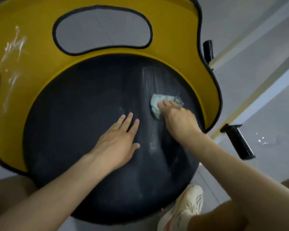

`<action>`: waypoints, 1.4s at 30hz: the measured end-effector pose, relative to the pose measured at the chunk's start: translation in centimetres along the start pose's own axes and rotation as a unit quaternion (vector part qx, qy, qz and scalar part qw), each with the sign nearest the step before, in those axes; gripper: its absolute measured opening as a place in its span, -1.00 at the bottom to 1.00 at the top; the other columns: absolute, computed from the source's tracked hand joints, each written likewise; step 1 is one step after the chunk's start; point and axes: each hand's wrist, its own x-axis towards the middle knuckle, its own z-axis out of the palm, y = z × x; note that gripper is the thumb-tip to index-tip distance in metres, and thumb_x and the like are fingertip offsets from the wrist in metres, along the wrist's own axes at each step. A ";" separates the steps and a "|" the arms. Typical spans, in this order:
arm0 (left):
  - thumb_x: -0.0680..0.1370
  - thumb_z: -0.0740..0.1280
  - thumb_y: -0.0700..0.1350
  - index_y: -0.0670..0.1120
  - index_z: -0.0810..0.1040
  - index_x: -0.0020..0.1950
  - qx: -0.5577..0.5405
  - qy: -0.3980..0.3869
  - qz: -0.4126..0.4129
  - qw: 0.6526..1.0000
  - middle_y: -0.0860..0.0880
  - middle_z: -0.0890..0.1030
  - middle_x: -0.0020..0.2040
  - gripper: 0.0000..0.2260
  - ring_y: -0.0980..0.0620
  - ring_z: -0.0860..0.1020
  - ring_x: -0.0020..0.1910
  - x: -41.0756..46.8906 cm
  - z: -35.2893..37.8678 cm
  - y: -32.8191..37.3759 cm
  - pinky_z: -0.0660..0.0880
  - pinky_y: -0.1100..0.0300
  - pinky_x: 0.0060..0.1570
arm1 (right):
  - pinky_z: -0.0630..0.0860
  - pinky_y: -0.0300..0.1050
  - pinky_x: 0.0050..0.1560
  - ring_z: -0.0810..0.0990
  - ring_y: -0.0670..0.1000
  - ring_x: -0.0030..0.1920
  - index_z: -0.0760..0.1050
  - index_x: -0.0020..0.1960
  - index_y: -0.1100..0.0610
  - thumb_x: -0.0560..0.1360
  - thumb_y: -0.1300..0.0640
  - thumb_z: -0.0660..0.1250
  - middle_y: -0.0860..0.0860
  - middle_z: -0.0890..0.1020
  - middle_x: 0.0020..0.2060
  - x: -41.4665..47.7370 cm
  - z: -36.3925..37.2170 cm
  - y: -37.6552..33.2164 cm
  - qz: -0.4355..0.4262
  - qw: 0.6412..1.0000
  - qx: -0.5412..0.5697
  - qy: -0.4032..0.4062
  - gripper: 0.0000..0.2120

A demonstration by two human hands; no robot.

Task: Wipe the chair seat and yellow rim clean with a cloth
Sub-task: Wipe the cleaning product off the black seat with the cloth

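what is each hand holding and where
The right hand presses the cloth to the seat, fingers flat across its near side, not gripping. The left hand rests flat, holding nothing.

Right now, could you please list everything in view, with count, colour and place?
chair seat: one, dark, round, centre of view.
yellow rim: one, yellow with black edging, around the seat's far side.
white smears: several, white, on the rim's left part.
seat streaks: few, whitish, beside the cloth.
cloth: one, pale green, on the seat's right part.
black bars: two, black, right of the chair.
floor: grey, around the chair.
shoe: one, cream, bottom right.
left hand: one, flat on the seat.
right hand: one, pressing on the cloth.
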 end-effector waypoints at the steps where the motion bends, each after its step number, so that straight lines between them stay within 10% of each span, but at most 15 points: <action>1: 0.69 0.11 0.13 0.01 -0.23 0.64 0.004 0.002 -0.002 1.000 0.00 -0.32 0.62 -0.33 0.02 -0.26 0.61 -0.4 0.4 0.0 -0.08 0.09 0.59 | 0.30 -0.05 -0.26 0.55 0.09 0.03 0.38 0.11 0.03 0.55 0.27 0.19 -0.03 0.48 0.04 0.2 -0.1 -0.3 0.020 1.000 -0.004 0.011 -0.80; 8: 0.65 0.17 0.22 0.04 -0.18 0.65 0.013 0.010 -0.014 1.000 0.06 -0.28 0.63 -0.27 0.04 -0.22 0.61 -2.1 1.5 1.1 0.18 -0.02 0.51 | 0.50 0.03 0.28 0.52 0.15 0.33 0.49 0.35 0.21 0.48 0.21 0.02 0.14 0.56 0.30 -13.9 3.0 -5.1 -0.027 0.998 0.061 0.011 -0.50; 18: 0.66 0.16 0.19 0.09 -0.15 0.65 0.041 0.002 0.001 0.999 0.02 -0.22 0.65 -0.32 0.01 -0.15 0.63 -4.8 2.1 2.0 0.18 -0.01 0.54 | 0.43 0.01 -0.11 0.52 0.15 0.16 0.38 0.22 0.11 0.51 0.36 0.10 0.04 0.48 0.17 -6.7 0.9 0.3 0.055 0.998 0.007 0.004 -0.67; 24: 0.66 0.16 0.20 0.12 -0.13 0.65 0.035 -0.002 -0.021 0.999 0.05 -0.21 0.65 -0.33 0.03 -0.13 0.63 -6.7 2.8 2.2 0.22 -0.02 0.52 | 0.44 0.07 0.33 0.48 0.19 0.33 0.43 0.36 0.24 0.46 0.23 -0.08 0.16 0.53 0.29 -16.5 3.6 -5.3 -0.033 0.997 0.069 0.000 -0.45; 30: 0.67 0.16 0.18 0.12 -0.16 0.65 0.043 -0.007 -0.020 0.999 0.06 -0.25 0.64 -0.33 0.03 -0.16 0.62 -9.1 4.1 2.4 0.28 0.01 0.46 | 0.54 -0.06 0.18 0.55 0.06 0.31 0.50 0.35 0.09 0.46 0.33 0.31 0.03 0.56 0.32 -14.5 2.2 -0.2 -0.121 0.991 0.060 0.005 -0.53; 35: 0.66 0.17 0.18 0.16 -0.21 0.64 0.045 -0.003 -0.037 0.998 0.06 -0.29 0.63 -0.31 0.04 -0.19 0.62 -11.1 5.5 1.9 0.27 0.07 0.45 | 0.56 -0.02 0.03 0.54 0.08 0.21 0.44 0.26 0.10 0.49 0.33 0.23 -0.01 0.54 0.18 -12.0 2.0 0.4 -0.017 0.999 0.010 0.032 -0.63; 42: 0.66 0.20 0.16 0.19 -0.19 0.63 0.015 0.023 -0.050 0.998 0.06 -0.29 0.63 -0.31 0.06 -0.20 0.62 -12.1 6.7 1.4 0.16 0.11 0.50 | 0.46 0.09 0.33 0.52 0.20 0.32 0.50 0.35 0.26 0.45 0.22 0.00 0.19 0.56 0.30 -20.4 4.5 -8.5 -0.117 0.991 0.057 0.026 -0.45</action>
